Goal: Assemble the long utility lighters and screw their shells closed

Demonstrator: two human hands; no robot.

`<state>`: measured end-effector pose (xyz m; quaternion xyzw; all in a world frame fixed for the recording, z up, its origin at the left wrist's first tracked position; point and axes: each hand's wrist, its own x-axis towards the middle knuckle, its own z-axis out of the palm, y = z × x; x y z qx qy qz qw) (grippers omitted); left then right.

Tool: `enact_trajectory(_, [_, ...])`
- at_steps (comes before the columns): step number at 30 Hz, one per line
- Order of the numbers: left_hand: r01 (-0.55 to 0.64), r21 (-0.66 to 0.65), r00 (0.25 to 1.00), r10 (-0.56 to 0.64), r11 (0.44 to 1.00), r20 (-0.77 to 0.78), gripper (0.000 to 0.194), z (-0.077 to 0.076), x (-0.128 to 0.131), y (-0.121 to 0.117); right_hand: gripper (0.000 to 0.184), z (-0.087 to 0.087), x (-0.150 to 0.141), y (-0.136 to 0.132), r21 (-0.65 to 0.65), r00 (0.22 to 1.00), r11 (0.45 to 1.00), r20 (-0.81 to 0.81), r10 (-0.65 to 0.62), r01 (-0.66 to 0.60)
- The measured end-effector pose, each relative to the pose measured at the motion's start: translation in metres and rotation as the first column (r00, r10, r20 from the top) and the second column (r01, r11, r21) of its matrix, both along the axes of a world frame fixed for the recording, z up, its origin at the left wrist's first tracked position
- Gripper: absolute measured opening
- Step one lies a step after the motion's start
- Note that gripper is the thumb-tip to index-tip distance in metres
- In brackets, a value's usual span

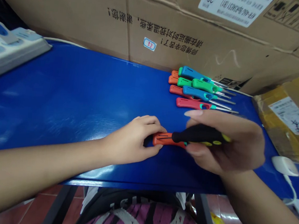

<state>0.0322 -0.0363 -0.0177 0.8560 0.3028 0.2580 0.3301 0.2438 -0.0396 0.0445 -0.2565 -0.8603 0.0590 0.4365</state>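
My left hand [142, 139] pinches the butt end of an orange long-nosed lighter [164, 139], which lies on the blue table. The fingers and thumb close on it from the left. In my right hand [237, 144] is a screwdriver [202, 133] with a black handle and yellow spots. Its thin shaft points left and its end is over the orange handle; whether the tip touches cannot be made out. The screwdriver and my right hand cover the lighter's nozzle end. Beyond them lies a pile of several lighters with blue, green, orange and red handles, a red one [188, 103] nearest.
A large cardboard box [93, 30] stands along the back of the blue table [62, 94]. At the right are a taped yellow-brown parcel [276, 130] and a white plug-like piece [286, 165] with a cable. A white power strip [21, 52] sits at the far left.
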Motion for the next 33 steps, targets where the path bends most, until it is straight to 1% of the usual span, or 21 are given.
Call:
enact_trajectory(2, [-0.005, -0.012, 1.000, 0.005, 1.000, -0.001, 0.022, 0.0004, 0.0001, -0.0001, 0.038, -0.0034, -0.0007, -0.0007, -0.048, 0.988, 0.994, -0.122, 0.093, -0.100])
enact_trajectory(3, [-0.007, -0.015, 1.000, 0.007, 1.000, -0.001, 0.023, 0.0003, 0.0001, -0.0001, 0.043, -0.0050, -0.0012, -0.0008, -0.061, 0.979, 0.987, -0.150, 0.136, -0.147])
enact_trajectory(4, [-0.010, -0.015, 1.000, 0.010, 1.000, 0.001, 0.024, 0.0001, 0.0002, -0.0002, 0.046, -0.0060, -0.0016, -0.0008, -0.065, 0.977, 0.985, -0.151, 0.150, -0.161])
enact_trajectory(6, [-0.013, -0.011, 1.000, 0.013, 1.000, 0.008, 0.024, -0.0010, 0.0003, -0.0001, 0.046, -0.0059, -0.0019, -0.0003, -0.001, 0.985, 0.990, -0.107, 0.137, -0.138])
enact_trajectory(9, [-0.013, -0.026, 1.000, 0.013, 1.000, 0.015, 0.022, -0.0021, 0.0003, 0.0001, 0.040, -0.0024, -0.0007, 0.0004, 0.115, 1.000, 0.993, 0.006, 0.020, -0.021])
enact_trajectory(10, [-0.013, -0.033, 1.000, 0.014, 0.999, 0.019, 0.023, -0.0021, 0.0002, 0.0002, 0.037, -0.0014, -0.0003, 0.0003, 0.122, 1.000, 0.993, 0.023, 0.000, -0.003])
enact_trajectory(12, [-0.013, -0.044, 1.000, 0.014, 0.999, 0.020, 0.023, -0.0015, 0.0000, 0.0003, 0.031, -0.0008, -0.0003, -0.0003, 0.062, 1.000, 0.998, 0.020, 0.024, -0.026])
enact_trajectory(13, [-0.013, -0.045, 1.000, 0.014, 0.999, 0.017, 0.022, -0.0011, -0.0001, 0.0003, 0.032, -0.0010, -0.0007, -0.0007, 0.015, 0.998, 0.998, -0.014, 0.057, -0.057])
enact_trajectory(15, [-0.014, -0.042, 1.000, 0.015, 0.999, 0.009, 0.021, -0.0008, 0.0000, 0.0002, 0.040, -0.0018, -0.0020, -0.0016, -0.052, 0.990, 0.991, -0.078, 0.119, -0.124])
enact_trajectory(16, [-0.014, -0.039, 1.000, 0.015, 0.999, 0.007, 0.021, -0.0009, 0.0001, 0.0001, 0.044, -0.0020, -0.0027, -0.0018, -0.051, 0.986, 0.988, -0.091, 0.142, -0.147])
enact_trajectory(18, [-0.015, -0.037, 1.000, 0.016, 0.999, 0.010, 0.022, -0.0015, 0.0003, -0.0001, 0.046, -0.0013, -0.0031, -0.0016, 0.008, 0.986, 0.989, -0.073, 0.148, -0.148])
enact_trajectory(19, [-0.015, -0.038, 1.000, 0.016, 0.999, 0.013, 0.023, -0.0017, 0.0003, -0.0003, 0.043, -0.0008, -0.0028, -0.0011, 0.046, 0.992, 0.992, -0.039, 0.122, -0.120])
enact_trajectory(21, [-0.016, -0.049, 1.000, 0.016, 0.999, 0.014, 0.024, -0.0015, 0.0001, -0.0005, 0.034, -0.0003, -0.0016, 0.0004, 0.088, 0.999, 0.996, 0.047, 0.025, -0.029])
enact_trajectory(22, [-0.016, -0.054, 1.000, 0.016, 0.998, 0.012, 0.023, -0.0012, -0.0001, -0.0006, 0.030, -0.0007, -0.0011, 0.0013, 0.104, 0.998, 0.995, 0.055, 0.000, -0.005])
enact_trajectory(24, [-0.019, -0.063, 1.000, 0.020, 0.998, 0.005, 0.020, -0.0002, -0.0005, -0.0005, 0.027, -0.0031, -0.0006, 0.0028, 0.078, 0.999, 0.997, -0.021, 0.025, -0.023])
enact_trajectory(26, [-0.021, -0.059, 1.000, 0.021, 0.998, 0.002, 0.016, 0.0003, -0.0007, -0.0002, 0.035, -0.0060, -0.0011, 0.0034, -0.016, 0.988, 0.996, -0.128, 0.090, -0.093])
enact_trajectory(27, [-0.019, -0.052, 1.000, 0.020, 0.998, 0.004, 0.016, 0.0002, -0.0007, 0.0000, 0.040, -0.0070, -0.0016, 0.0033, -0.067, 0.982, 0.990, -0.154, 0.112, -0.123])
enact_trajectory(28, [-0.017, -0.047, 1.000, 0.017, 0.999, 0.007, 0.016, -0.0002, -0.0007, 0.0002, 0.043, -0.0075, -0.0020, 0.0029, -0.084, 0.979, 0.987, -0.160, 0.124, -0.139])
enact_trajectory(30, [-0.015, -0.038, 1.000, 0.016, 0.999, 0.017, 0.018, -0.0013, -0.0005, 0.0003, 0.043, -0.0068, -0.0028, 0.0020, -0.014, 0.989, 0.995, -0.106, 0.101, -0.103])
enact_trajectory(32, [-0.018, -0.036, 1.000, 0.019, 0.999, 0.019, 0.021, -0.0021, -0.0003, 0.0002, 0.039, -0.0049, -0.0030, 0.0012, 0.098, 0.999, 0.995, -0.027, 0.023, -0.020])
enact_trajectory(33, [-0.019, -0.038, 1.000, 0.020, 0.999, 0.016, 0.021, -0.0021, -0.0002, 0.0000, 0.036, -0.0042, -0.0029, 0.0010, 0.126, 1.000, 0.992, 0.006, -0.009, 0.008])
